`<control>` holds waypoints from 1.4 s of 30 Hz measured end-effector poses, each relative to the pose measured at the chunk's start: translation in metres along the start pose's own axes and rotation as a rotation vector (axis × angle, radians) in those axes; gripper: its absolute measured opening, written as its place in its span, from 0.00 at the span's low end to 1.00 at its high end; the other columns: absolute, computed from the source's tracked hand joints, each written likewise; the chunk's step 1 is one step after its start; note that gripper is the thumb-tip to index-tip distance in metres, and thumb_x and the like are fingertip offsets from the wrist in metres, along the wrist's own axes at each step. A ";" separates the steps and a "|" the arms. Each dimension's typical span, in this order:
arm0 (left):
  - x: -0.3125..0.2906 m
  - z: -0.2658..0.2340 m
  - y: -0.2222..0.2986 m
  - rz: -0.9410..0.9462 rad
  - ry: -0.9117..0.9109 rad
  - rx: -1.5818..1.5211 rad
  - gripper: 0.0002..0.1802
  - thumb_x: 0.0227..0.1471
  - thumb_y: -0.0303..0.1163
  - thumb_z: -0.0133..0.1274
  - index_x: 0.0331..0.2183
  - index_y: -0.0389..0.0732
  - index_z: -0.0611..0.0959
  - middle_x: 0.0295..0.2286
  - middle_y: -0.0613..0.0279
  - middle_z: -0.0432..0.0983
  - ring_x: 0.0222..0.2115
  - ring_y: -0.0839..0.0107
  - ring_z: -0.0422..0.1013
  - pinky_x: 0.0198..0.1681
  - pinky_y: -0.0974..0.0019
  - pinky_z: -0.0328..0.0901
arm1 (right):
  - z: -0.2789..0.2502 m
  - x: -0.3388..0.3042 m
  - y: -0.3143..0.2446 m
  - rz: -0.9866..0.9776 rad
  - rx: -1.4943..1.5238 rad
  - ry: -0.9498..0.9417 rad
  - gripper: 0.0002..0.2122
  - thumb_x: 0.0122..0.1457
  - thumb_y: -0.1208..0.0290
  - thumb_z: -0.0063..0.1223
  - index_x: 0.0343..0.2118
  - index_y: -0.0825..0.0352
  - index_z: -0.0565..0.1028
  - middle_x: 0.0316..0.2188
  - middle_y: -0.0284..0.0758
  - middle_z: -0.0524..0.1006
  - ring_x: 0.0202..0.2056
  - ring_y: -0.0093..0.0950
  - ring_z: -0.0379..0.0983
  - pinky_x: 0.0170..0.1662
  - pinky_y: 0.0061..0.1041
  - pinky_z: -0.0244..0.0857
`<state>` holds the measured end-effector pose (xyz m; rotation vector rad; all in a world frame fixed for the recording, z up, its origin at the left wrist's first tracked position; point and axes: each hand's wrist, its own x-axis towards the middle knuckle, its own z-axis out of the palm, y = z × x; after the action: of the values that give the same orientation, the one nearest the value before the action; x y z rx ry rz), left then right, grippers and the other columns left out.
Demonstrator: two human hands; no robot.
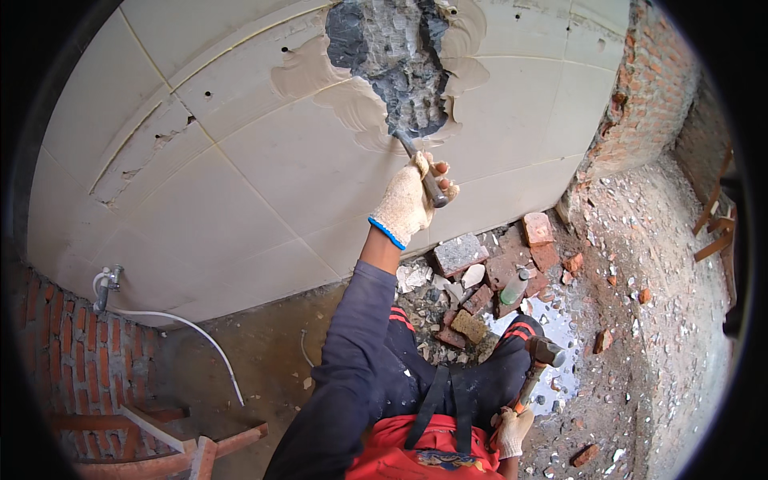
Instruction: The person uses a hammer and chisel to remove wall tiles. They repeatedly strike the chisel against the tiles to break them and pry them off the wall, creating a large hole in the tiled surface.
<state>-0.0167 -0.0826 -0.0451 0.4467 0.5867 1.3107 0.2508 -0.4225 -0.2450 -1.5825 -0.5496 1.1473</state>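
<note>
My left hand (406, 200), in a cream knitted glove with a blue cuff, is closed round a steel chisel (433, 188). The chisel's tip meets the lower edge of a broken-out patch (400, 72) in the tiled wall (248, 192), where rough grey masonry shows. Low at my right side, my right hand (510, 432), gloved too, grips a hammer (546, 354) by its orange-brown handle. The hammer head is down by my right knee, well apart from the chisel.
Broken bricks (480, 300) and tile shards lie below the wall, with a clear bottle (514, 286) among them. At left a tap (106, 282) trails a white hose (210, 340). A wooden frame (188, 448) stands lower left. Rubble covers the right-hand ground (632, 320) beside a brick wall (644, 92).
</note>
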 end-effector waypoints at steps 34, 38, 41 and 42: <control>0.025 0.076 0.030 0.195 -0.014 -0.609 0.15 0.55 0.37 0.39 0.18 0.50 0.65 0.13 0.75 0.58 0.13 0.81 0.56 0.17 0.75 0.59 | 0.162 0.058 -0.239 -1.313 0.137 -0.194 0.12 0.44 0.86 0.51 0.33 0.67 0.69 0.24 0.32 0.69 0.23 0.23 0.66 0.28 0.23 0.64; 0.026 0.069 0.028 0.176 -0.146 -0.607 0.13 0.53 0.34 0.38 0.17 0.50 0.65 0.13 0.74 0.58 0.13 0.79 0.56 0.16 0.72 0.59 | 0.206 0.084 -0.235 -0.778 -0.346 -0.449 0.05 0.42 0.80 0.48 0.25 0.70 0.69 0.16 0.29 0.69 0.20 0.20 0.65 0.25 0.22 0.60; 0.026 0.074 0.028 0.304 -0.160 -0.532 0.14 0.54 0.33 0.38 0.17 0.51 0.65 0.13 0.74 0.57 0.12 0.80 0.55 0.16 0.73 0.58 | 0.196 0.086 -0.241 -0.824 -0.247 -0.403 0.03 0.44 0.80 0.50 0.22 0.68 0.68 0.15 0.28 0.68 0.17 0.16 0.63 0.21 0.18 0.58; 0.024 0.075 0.026 0.257 -0.110 -0.638 0.15 0.55 0.33 0.38 0.17 0.51 0.65 0.12 0.74 0.57 0.12 0.80 0.54 0.16 0.73 0.57 | 0.186 0.080 -0.247 -0.762 -0.133 -0.437 0.02 0.45 0.80 0.50 0.21 0.68 0.68 0.14 0.27 0.67 0.16 0.15 0.62 0.19 0.16 0.57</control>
<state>0.0146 -0.0519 0.0259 0.0631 -0.0010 1.6194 0.1721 -0.1851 -0.0467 -1.0490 -1.3990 0.8577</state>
